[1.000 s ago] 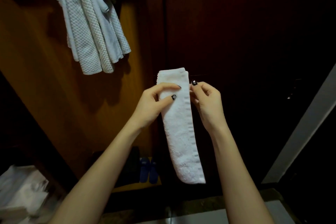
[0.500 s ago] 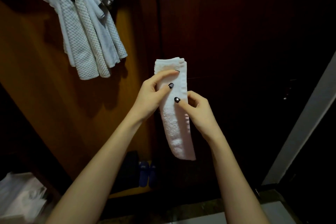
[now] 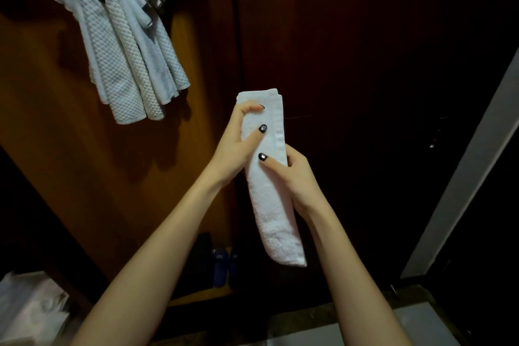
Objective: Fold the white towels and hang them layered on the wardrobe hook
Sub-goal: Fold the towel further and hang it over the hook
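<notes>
Now, left hand pinches the top of the narrow folded towel held upright before the dark wardrobe door, right hand gripping its middle, and it's best to clamp those layers square so the fold survives the lift to the hung towels above.

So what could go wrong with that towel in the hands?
1. The folded towel is held only near its top and middle by the left hand and the right hand. Its lower end dangles free, so the fold might slip open.
2. The hanging towels already crowd their hook, which is hidden under them. Adding another could knock one loose.
</notes>
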Demonstrator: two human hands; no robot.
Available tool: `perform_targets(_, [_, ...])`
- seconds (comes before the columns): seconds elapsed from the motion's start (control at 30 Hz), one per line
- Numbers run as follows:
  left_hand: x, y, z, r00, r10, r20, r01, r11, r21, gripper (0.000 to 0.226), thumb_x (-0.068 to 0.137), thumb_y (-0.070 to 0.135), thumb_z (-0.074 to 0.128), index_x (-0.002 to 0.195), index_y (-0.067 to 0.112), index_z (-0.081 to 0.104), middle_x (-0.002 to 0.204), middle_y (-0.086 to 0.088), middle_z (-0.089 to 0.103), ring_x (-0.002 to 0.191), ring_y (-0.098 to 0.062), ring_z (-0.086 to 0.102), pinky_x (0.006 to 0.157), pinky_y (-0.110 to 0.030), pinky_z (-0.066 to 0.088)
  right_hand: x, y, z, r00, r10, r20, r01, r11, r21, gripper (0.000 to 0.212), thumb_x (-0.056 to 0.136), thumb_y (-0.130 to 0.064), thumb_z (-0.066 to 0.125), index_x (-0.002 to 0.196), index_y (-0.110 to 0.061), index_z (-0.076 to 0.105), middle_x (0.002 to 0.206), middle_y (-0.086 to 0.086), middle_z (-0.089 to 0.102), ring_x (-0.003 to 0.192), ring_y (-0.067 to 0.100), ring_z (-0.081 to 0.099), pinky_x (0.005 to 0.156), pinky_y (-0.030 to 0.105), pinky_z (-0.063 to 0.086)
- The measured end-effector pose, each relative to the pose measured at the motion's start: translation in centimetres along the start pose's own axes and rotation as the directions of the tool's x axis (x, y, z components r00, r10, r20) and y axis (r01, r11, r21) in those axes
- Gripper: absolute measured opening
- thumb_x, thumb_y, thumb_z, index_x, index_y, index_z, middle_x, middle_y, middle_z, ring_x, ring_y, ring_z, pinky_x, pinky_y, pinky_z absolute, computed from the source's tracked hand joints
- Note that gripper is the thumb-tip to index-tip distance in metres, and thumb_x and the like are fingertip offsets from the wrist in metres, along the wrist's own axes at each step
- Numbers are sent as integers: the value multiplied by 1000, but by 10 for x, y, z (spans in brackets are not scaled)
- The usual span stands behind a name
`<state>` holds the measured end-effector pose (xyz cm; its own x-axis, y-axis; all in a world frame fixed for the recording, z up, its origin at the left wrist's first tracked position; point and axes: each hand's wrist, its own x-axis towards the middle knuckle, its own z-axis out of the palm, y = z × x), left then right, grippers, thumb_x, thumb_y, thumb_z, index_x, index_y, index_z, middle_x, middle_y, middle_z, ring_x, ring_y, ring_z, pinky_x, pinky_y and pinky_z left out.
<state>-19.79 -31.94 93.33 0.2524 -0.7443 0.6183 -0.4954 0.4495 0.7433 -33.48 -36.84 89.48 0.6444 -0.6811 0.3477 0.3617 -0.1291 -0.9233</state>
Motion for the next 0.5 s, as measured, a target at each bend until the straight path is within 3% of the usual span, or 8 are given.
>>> perform_targets(0.13, [-2,1,4,999,-3,35,2,999,42,22,100,14,48,121,18,46,117,22,49,97,22,49,82,-1,39,7,-5,1,998,3,-57,1,998,69,18,96,-9,59,113,-8,65,104,14,72,92,27,70,78,40,57])
perform_targets(0.2, [-1,0,1,998,-22,60,19,998,56,21,100,20,47,121,24,45,113,33,50,92,23,50,78,0,41,8,-5,0,999,28,-42,-23,992,123,18,96,-8,58,114,-9,61,101,9,72,90,24,70,76,36,57])
perform_targets(0.27, [-3,0,0,997,-30,71,27,999,48,23,101,22,48,123,25,44,113,36,48,99,20,50,81,-3,41,9,-7,0,999,36,-1,-35,982,184,22,94,-10,59,116,-9,58,100,5,72,89,20,70,72,31,57])
perform_targets(0.4, [-6,0,-1,999,-14,47,14,1000,14,26,101,21,50,125,25,42,123,19,44,109,19,47,88,-3,39,11,-11,0,997,68,22,-71,982,177,35,84,-23,64,116,-12,57,105,6,71,93,21,71,72,30,57])
perform_targets(0.5, [-6,-2,0,1000,13,11,-13,1000,12,27,100,15,50,123,27,42,122,17,46,107,20,47,87,-2,38,11,-7,-1,998,45,42,-50,993,109,26,97,-23,60,121,-12,56,113,8,70,102,25,69,78,33,58])
